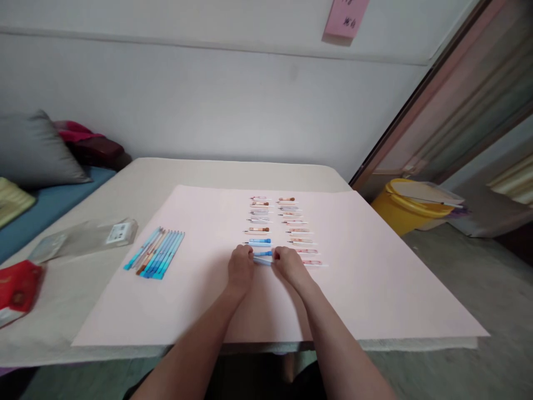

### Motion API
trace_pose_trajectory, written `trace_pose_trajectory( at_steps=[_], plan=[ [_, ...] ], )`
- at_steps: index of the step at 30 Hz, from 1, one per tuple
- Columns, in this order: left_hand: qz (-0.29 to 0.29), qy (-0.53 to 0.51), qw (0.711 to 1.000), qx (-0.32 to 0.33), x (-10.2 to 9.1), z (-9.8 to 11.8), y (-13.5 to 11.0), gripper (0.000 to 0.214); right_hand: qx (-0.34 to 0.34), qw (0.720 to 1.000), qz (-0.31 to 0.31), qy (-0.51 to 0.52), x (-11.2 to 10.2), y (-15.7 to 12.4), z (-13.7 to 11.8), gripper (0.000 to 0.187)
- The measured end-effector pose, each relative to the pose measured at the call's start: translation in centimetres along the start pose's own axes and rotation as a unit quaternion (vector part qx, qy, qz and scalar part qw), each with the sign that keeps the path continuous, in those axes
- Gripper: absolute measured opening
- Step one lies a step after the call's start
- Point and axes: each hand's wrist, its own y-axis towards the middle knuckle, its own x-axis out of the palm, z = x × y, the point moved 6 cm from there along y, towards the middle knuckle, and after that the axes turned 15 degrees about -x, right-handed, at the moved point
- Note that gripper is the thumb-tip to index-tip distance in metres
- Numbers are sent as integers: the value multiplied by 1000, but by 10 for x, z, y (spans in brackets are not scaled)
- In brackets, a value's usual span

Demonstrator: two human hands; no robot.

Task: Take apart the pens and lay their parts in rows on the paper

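Note:
A blue pen (263, 254) lies crosswise between my hands, just above the pink sheet (200, 316). My left hand (241, 269) pinches its left end and my right hand (289, 263) its right end; the fingers hide both tips. Just beyond it rests another blue pen (259, 241), the nearest intact one in the left column of pens. Farther back in that column is a brown-ended pen (259, 229). To the right runs a second column with a red-and-white pen (311, 263) at its near end. Pens with blue and brown parts (156, 253) form a slanted row at the left.
A clear plastic pouch (97, 236) and a red packet (19, 289) lie on the table's (233, 171) left side. A grey cushion (37, 150) is beyond them. Right of the table stands a yellow bucket (391, 208). The wall (208, 105) borders the far edge.

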Motion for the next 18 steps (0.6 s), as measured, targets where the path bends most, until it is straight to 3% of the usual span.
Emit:
trace_pose_trajectory(
  at_steps=[8,13,18],
  plan=[
    [-86,109,990,18,-3,1,3,19,-16,999,9,-27,-4,-1,-2,21],
    [-75,202,975,49,-16,1,-3,17,-18,999,15,-44,-11,-1,-5,22],
    [-68,221,970,72,-17,8,-8,11,-19,998,10,-55,-14,-3,-7,24]
  ],
)
